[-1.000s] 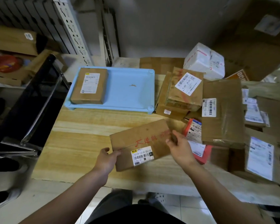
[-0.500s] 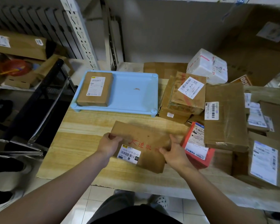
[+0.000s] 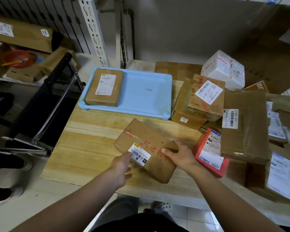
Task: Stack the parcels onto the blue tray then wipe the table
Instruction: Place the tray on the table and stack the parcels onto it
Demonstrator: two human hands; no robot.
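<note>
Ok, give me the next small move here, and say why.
Probably carry the red-lettered parcel forward onto the bare right half of the blue tray: the left hand and right hand grip it, and one other parcel occupies the tray's left side.

Parcel label (image 3: 139,154) reads "502B C018-00 42"; another label (image 3: 208,92), "J4 J02".

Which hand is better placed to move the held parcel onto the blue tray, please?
Probably the right hand: its thumb and fingers pinch the parcel edge, with the bare half of the blue tray ahead. The left hand is blurred.
</note>
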